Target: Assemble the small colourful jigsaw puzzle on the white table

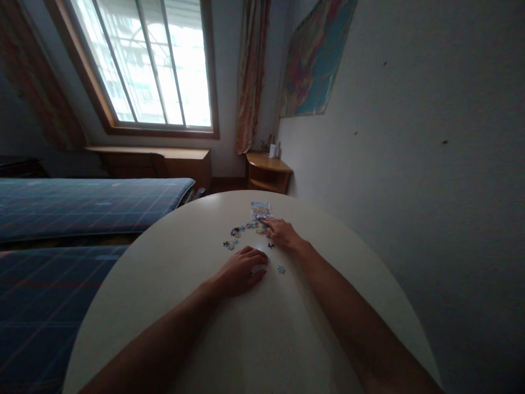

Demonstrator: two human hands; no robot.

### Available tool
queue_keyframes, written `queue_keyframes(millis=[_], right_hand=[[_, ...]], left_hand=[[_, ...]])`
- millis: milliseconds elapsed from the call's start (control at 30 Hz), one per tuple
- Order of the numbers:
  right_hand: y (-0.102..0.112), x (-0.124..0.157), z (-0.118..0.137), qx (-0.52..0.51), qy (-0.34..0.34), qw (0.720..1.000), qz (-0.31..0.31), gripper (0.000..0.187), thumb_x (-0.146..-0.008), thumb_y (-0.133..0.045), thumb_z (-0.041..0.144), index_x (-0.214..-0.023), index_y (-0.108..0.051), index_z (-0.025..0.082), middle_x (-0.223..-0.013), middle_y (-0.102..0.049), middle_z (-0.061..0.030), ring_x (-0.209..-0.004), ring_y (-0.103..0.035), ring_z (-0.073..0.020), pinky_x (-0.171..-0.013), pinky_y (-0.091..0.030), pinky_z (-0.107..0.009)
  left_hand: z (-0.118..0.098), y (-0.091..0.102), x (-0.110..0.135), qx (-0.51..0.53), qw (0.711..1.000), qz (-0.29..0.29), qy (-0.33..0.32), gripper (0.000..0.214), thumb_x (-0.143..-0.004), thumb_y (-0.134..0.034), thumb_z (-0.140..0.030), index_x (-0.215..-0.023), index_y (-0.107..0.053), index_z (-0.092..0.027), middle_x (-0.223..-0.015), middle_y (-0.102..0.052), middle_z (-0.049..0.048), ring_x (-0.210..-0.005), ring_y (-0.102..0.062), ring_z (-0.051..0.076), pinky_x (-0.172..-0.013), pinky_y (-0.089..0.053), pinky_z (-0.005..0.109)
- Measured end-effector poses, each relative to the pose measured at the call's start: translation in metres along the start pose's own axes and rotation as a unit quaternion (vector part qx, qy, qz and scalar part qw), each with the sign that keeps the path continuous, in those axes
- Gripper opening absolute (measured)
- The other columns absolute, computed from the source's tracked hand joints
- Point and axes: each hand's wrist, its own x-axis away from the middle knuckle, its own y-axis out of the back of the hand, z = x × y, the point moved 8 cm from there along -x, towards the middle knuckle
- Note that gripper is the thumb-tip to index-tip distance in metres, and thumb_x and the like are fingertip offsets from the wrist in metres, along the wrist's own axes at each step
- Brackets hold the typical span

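Small jigsaw puzzle pieces (250,225) lie in a loose arc on the round white table (188,306). My right hand (282,232) reaches to the right end of this arc, its fingers stretched over some pieces and partly hiding them. Just beyond its fingertips lies a small printed picture card (261,210). My left hand (245,269) rests on the tabletop nearer to me, thumb apart from the fingers. At its fingertips a piece is partly covered. A dark piece (270,245) lies below my right hand, and a light-blue piece (281,269) lies right of my left hand.
Beds with blue plaid covers (90,205) stand along the table's left side. A wooden corner shelf (268,164) with small items is behind the table, beside a desk (164,156) under the window. A bare wall (394,180) runs close along the right.
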Motion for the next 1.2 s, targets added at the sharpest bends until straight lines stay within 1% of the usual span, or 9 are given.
queue_keyframes(millis=[100,167,333,533,633,767,900,1067,1200], right_hand=[[-0.007,0.0,-0.001,-0.004,0.01,1.0,0.006,0.051,-0.097,-0.035,0.034,-0.146,-0.046,0.023,-0.154,-0.043,-0.0052,-0.138,-0.041,-0.0254,-0.113,-0.032,-0.044],[-0.007,0.001,-0.001,-0.01,0.017,1.0,-0.001,0.049,-0.097,-0.036,0.035,-0.143,-0.05,0.022,-0.152,-0.045,-0.006,-0.137,-0.042,-0.0255,-0.113,-0.032,-0.045],[0.0,0.003,0.003,-0.038,0.065,0.997,-0.018,0.038,-0.095,-0.044,0.031,-0.127,-0.063,0.022,-0.139,-0.058,-0.0069,-0.129,-0.05,-0.0218,-0.111,-0.033,-0.039],[0.003,0.004,0.004,-0.077,0.082,0.993,-0.042,0.035,-0.095,-0.049,0.032,-0.124,-0.065,0.02,-0.129,-0.066,-0.0068,-0.122,-0.056,-0.0199,-0.107,-0.038,-0.031],[-0.001,0.005,0.004,-0.059,0.075,0.994,-0.048,0.04,-0.095,-0.05,0.038,-0.127,-0.064,0.018,-0.133,-0.063,-0.0097,-0.123,-0.055,-0.0221,-0.107,-0.039,-0.033],[-0.004,0.009,0.01,-0.044,0.096,0.993,-0.044,0.043,-0.092,-0.055,0.047,-0.125,-0.065,0.021,-0.135,-0.06,-0.0099,-0.125,-0.052,-0.0241,-0.107,-0.038,-0.037],[-0.002,0.012,0.014,-0.048,0.107,0.992,-0.041,0.039,-0.092,-0.055,0.045,-0.122,-0.066,0.023,-0.136,-0.06,-0.008,-0.125,-0.052,-0.0233,-0.108,-0.037,-0.038],[-0.003,0.004,0.024,-0.043,0.103,0.994,-0.017,0.051,-0.095,-0.047,0.046,-0.141,-0.051,0.022,-0.149,-0.049,-0.0087,-0.137,-0.043,-0.0234,-0.112,-0.033,-0.041],[-0.009,-0.004,0.031,-0.035,0.086,0.996,0.01,0.059,-0.097,-0.041,0.051,-0.147,-0.044,0.022,-0.155,-0.041,-0.0091,-0.143,-0.035,-0.0262,-0.115,-0.029,-0.046]], left_hand=[[0.001,-0.001,0.0,0.001,1.0,0.004,0.004,0.024,-0.094,-0.054,-0.029,-0.114,-0.065,-0.022,-0.122,-0.066,0.0057,-0.115,-0.054,0.022,-0.105,-0.044,0.039],[0.001,-0.002,0.0,0.0,1.0,0.003,0.006,0.023,-0.094,-0.054,-0.029,-0.113,-0.065,-0.023,-0.122,-0.066,0.0052,-0.114,-0.055,0.023,-0.105,-0.043,0.039],[0.003,-0.003,0.0,-0.003,1.0,-0.003,0.008,0.023,-0.093,-0.055,-0.028,-0.113,-0.065,-0.023,-0.121,-0.067,0.0052,-0.113,-0.055,0.023,-0.105,-0.043,0.04],[0.002,-0.002,0.0,-0.003,1.0,-0.003,0.006,0.022,-0.093,-0.055,-0.028,-0.112,-0.065,-0.022,-0.12,-0.067,0.0054,-0.113,-0.055,0.022,-0.105,-0.044,0.039],[0.001,-0.001,0.0,-0.007,1.0,-0.005,0.005,0.021,-0.094,-0.055,-0.028,-0.111,-0.065,-0.021,-0.12,-0.067,0.005,-0.113,-0.055,0.022,-0.104,-0.044,0.038],[0.001,-0.001,-0.001,-0.009,1.0,-0.004,0.012,0.021,-0.093,-0.056,-0.027,-0.111,-0.066,-0.022,-0.119,-0.067,0.0053,-0.113,-0.055,0.022,-0.105,-0.044,0.038],[0.002,-0.001,-0.001,-0.01,1.0,-0.008,0.015,0.021,-0.093,-0.055,-0.028,-0.11,-0.066,-0.023,-0.119,-0.067,0.0051,-0.113,-0.055,0.023,-0.104,-0.044,0.039],[0.003,-0.001,0.0,-0.007,1.0,-0.01,0.013,0.021,-0.093,-0.054,-0.027,-0.11,-0.065,-0.023,-0.118,-0.067,0.0057,-0.113,-0.055,0.023,-0.104,-0.045,0.039],[0.003,0.0,0.0,-0.005,1.0,-0.012,0.015,0.02,-0.093,-0.054,-0.026,-0.108,-0.066,-0.022,-0.118,-0.066,0.0064,-0.112,-0.055,0.023,-0.103,-0.045,0.039]])
